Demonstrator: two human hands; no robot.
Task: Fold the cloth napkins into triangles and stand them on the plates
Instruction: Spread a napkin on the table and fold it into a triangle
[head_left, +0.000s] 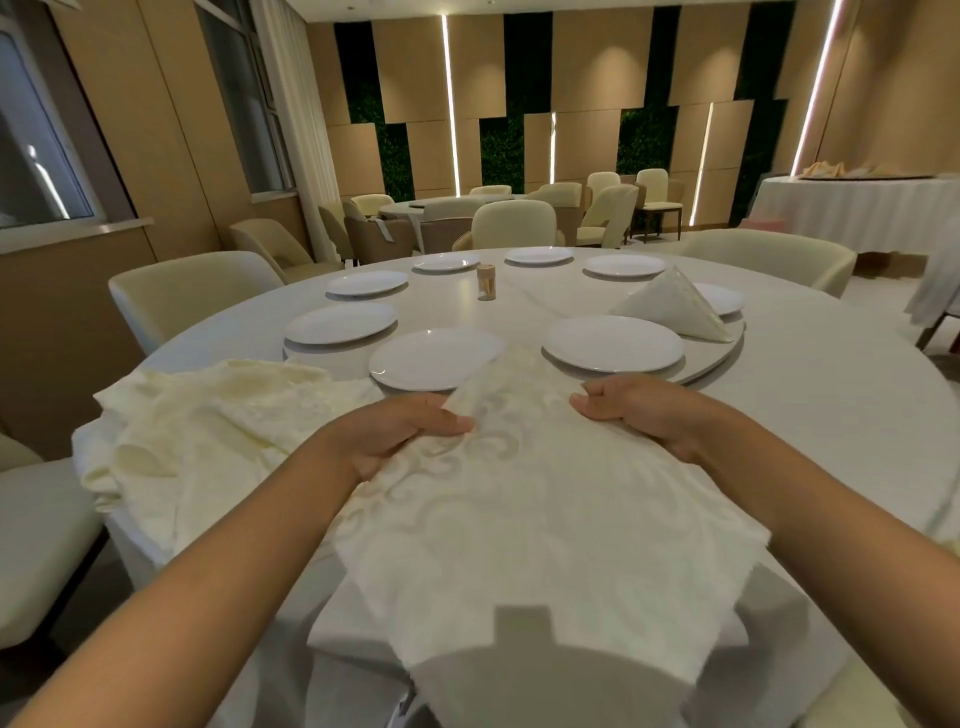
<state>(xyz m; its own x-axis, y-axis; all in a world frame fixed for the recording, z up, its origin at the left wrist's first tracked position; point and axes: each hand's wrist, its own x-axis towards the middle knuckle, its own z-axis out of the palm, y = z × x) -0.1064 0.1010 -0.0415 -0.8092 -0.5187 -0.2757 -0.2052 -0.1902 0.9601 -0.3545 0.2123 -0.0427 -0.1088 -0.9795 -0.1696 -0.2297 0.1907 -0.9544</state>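
Hands at work on a cream patterned napkin (524, 499) spread on the round table (810, 395) in front of me. My left hand (400, 431) pinches its upper left edge; my right hand (639, 410) curls over its upper right edge. Beyond it sit white plates (434, 358), and one far plate (724, 299) carries a folded napkin (675, 306) standing as a triangle. More napkins (208, 415) lie heaped to my left.
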